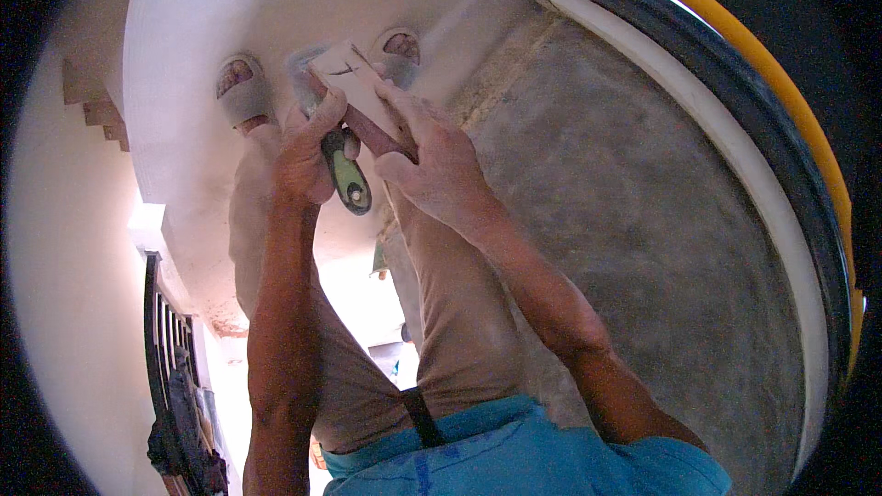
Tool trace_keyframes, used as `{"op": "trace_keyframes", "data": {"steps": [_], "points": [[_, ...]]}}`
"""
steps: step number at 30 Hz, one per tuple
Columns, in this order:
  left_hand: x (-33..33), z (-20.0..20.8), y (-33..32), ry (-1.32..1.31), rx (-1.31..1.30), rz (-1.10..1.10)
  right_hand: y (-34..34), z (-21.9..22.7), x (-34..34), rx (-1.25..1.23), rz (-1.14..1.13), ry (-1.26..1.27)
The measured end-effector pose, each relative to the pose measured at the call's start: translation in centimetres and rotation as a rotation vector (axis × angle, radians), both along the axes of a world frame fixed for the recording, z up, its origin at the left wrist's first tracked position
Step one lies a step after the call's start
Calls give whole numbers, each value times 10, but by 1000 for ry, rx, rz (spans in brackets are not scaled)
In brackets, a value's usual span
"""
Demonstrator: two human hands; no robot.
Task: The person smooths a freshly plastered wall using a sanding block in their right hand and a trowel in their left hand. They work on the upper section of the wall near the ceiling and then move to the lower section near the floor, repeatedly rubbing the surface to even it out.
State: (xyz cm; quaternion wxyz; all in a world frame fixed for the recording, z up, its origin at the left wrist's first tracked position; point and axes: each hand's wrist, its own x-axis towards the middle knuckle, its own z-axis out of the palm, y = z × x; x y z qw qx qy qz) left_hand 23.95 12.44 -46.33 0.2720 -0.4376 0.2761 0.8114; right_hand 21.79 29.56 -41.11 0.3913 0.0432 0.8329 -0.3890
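My left hand [310,149] is wrapped round the green-and-black handle [346,174] of a scraper-like tool, its thumb laid on a sanding block. The tool's far end is mostly hidden; a greyish flat part shows beyond my fingers. The pale, flat block [360,84] has reddish-brown sides that look like sandpaper, and dark line marks on its top. My right hand [439,161] grips the block from the right, fingers along its far side and thumb at its near end. Both hands look dusty and are held close together in front of my knees.
My feet in dusty slippers [243,87] stand on a pale, dusty surface [303,0]. To the right spreads a rough grey cement surface [634,220]. A dark railing [170,331] with dark cloth stands at the lower left, beside a pale wall [73,248].
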Motion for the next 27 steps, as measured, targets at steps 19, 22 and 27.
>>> {"op": "trace_keyframes", "data": {"steps": [19, 22, 27], "points": [[9, -21, 26, 111, -162, -248, 34, -9, -44, 141, 214, -41], [22, -32, 11, 526, -697, -617, 68, -19, -43, 353, 372, -36], [28, -40, -1, 524, -685, -500, 160, -17, -72, 784, 748, 149]]}}
